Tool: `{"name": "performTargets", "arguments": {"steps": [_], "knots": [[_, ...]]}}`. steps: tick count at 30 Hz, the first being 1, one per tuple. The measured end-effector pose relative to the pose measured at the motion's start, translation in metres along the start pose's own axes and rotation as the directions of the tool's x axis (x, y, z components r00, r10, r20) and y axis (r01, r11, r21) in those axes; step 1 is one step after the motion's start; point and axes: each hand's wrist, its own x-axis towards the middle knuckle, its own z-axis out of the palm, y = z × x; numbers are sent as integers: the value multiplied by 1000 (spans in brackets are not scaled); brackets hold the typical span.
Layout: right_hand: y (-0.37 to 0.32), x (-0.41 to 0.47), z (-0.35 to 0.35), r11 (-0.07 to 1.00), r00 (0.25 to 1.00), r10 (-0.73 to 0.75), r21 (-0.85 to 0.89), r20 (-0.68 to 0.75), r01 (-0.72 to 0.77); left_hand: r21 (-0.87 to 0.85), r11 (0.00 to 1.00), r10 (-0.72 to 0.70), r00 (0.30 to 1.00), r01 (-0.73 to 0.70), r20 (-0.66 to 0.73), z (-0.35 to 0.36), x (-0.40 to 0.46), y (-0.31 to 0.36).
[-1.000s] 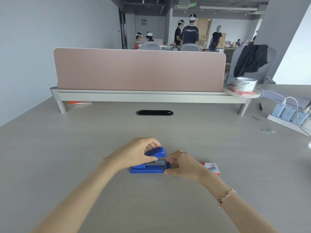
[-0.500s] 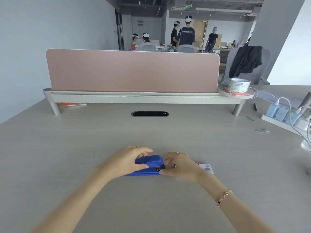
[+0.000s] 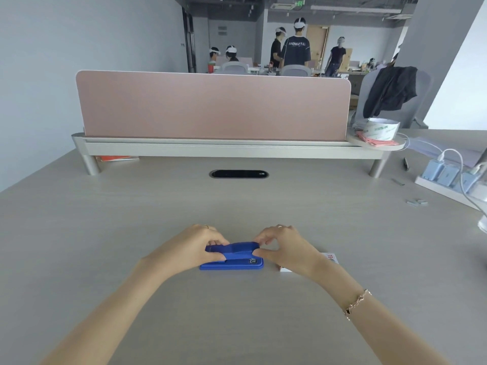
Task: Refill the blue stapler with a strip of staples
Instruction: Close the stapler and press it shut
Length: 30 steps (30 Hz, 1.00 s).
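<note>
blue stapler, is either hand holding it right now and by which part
Both. The left hand grips the rear of the blue stapler top arm; the right hand pinches its front tip. The base rests flat on the desk.

Both hands [image 3: 191, 250] [image 3: 286, 250] grip the closed blue stapler [image 3: 233, 259] on the desk [image 3: 237, 312].

pale wood-grain desk [image 3: 131, 233], black cable slot [image 3: 238, 174] toward its far edge. pink divider [image 3: 213, 106] on a raised grey shelf [image 3: 210, 148] along that edge. grey wall [image 3: 79, 35] at left. beyond, grey chair [image 3: 411, 101] draped with a dark jacket [image 3: 390, 90], open office with people standing.
</note>
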Motion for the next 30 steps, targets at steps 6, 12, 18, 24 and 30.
{"name": "performTargets", "arguments": {"steps": [6,12,18,24,30], "knots": [[5,-1,9,997,999,-38,-68,-23,37,-3,1000,-30,999,30,-16,6,5,0],[6,1,9,996,998,-45,-81,-32,42,-44,998,-40,999,40,-8,6,6,-5],[3,2,3,1000,999,2,3,37,-2,-63,998,-5,1000,5,2,3,0,-3],[-1,0,0,990,999,15,136,32,-19,-96,995,13,1000,-15,-17,1,-4,-8],[2,-3,4,988,992,97,111,81,-106,-67,997,-34,999,33,-5,8,-13,-21]]}}
